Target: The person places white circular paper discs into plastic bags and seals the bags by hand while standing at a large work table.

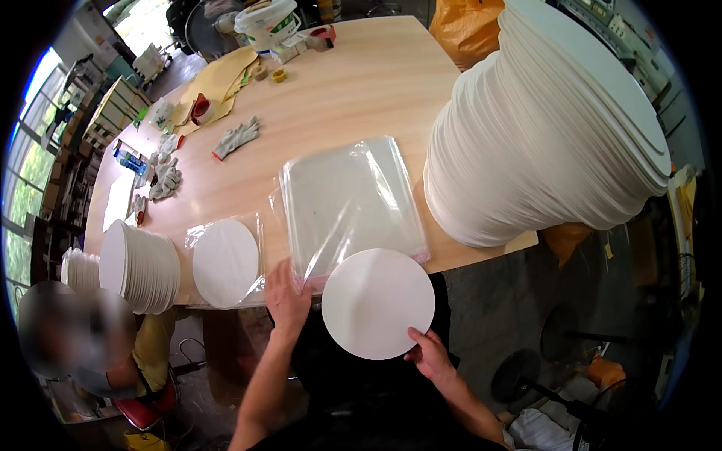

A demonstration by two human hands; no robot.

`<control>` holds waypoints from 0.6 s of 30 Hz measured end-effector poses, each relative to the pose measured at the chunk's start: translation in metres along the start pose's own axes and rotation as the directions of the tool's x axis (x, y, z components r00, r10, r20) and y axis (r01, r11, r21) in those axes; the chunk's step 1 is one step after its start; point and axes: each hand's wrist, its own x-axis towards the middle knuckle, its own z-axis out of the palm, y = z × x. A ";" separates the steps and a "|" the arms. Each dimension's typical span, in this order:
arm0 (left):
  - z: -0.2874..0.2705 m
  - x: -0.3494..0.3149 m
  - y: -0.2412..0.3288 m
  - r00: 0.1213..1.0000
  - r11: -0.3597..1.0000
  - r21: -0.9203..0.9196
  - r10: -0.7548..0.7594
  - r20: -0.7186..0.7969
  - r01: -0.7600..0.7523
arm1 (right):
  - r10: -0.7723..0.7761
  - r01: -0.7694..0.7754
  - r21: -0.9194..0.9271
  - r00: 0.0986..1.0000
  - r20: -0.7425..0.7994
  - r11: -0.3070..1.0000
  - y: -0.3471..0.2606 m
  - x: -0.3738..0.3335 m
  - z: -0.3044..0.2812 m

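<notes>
My right hand pinches the lower right rim of a round white disc, thumb on top. The disc is held in front of the table edge and covers the lower right part of a stack of clear plastic bags. My left hand is at the lower left corner of that stack, fingers stretched out over the plastic at the table edge. Just left of it, another white disc lies inside a clear bag on the table.
A tall leaning stack of white discs stands at the right; a shorter one is at the left, near another person. Farther back on the table are grey gloves, tape rolls, brown paper and a white bucket.
</notes>
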 end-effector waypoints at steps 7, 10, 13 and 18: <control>0.015 -0.044 -0.017 0.636 -0.027 -0.672 -0.297 0.712 0.740 | 0.049 -0.031 -0.131 0.990 0.131 0.991 -0.027 0.002 0.006; 0.006 -0.041 -0.029 0.686 0.125 -0.676 -0.193 0.702 0.726 | 0.057 -0.027 -0.189 0.986 0.154 0.982 -0.053 0.016 0.004; -0.001 -0.045 -0.048 0.681 0.242 -0.645 -0.112 0.724 0.725 | 0.043 -0.012 -0.203 0.988 0.146 0.979 -0.066 0.017 0.019; -0.007 -0.050 -0.049 0.684 0.170 -0.664 -0.129 0.718 0.728 | 0.002 0.000 -0.057 0.999 0.033 0.998 -0.031 0.015 0.031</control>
